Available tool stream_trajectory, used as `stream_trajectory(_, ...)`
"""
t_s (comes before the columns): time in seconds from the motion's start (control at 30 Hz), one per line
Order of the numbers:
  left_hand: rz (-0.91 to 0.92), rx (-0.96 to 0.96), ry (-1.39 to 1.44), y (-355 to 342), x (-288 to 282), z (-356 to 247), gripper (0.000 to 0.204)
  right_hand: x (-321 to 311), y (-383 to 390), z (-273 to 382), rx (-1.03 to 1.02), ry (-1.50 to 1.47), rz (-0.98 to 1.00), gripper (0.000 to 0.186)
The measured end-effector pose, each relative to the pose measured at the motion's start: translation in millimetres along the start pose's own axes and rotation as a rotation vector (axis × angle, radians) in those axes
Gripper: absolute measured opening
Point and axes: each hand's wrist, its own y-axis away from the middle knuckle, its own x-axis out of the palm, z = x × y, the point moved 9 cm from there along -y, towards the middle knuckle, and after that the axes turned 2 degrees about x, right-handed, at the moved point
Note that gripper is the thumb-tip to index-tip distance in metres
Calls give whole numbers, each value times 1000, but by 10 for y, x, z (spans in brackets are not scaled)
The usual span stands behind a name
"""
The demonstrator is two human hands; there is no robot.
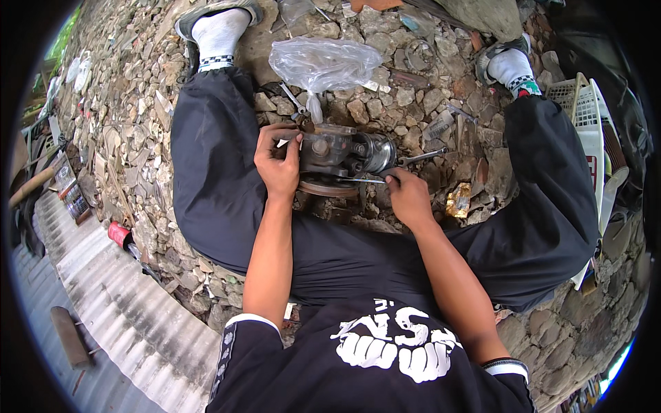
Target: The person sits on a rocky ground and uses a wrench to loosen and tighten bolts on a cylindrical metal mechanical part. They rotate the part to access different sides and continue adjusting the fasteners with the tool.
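Between my legs sits a dark, greasy metal machine part (327, 148) with a rusty round pulley (329, 188) at its near side and a shiny ribbed cylinder (381, 153) at its right. My left hand (277, 162) curls round its left end, thumb and fingers pressed to the metal. In my right hand (410, 196) is a thin silver metal tool (365, 180), pinched near its right end; its left tip reaches in above the pulley, and its exact kind is hard to tell. Just right of the cylinder lies a wrench (425, 157).
Loose stones cover the ground. Beyond the part are a clear plastic bag (323, 63) and another wrench (292, 98). A gold-coloured packet (458, 200) lies to the right, near a white plastic basket (586, 131). Corrugated sheeting (131, 296) and a red can (119, 234) are left.
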Motion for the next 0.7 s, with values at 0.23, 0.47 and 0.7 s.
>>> stream_trajectory(0.23,-4,-13,15,9,10,-18,6,131,-37,224,-165,76,196,40)
stream_trajectory(0.47,8,14,19,1,18,-16,7,186,-93,212,-189,156,291,43)
stream_trajectory(0.7,12,18,58,10,40,-52,7,137,56,356,-409,333,105,23)
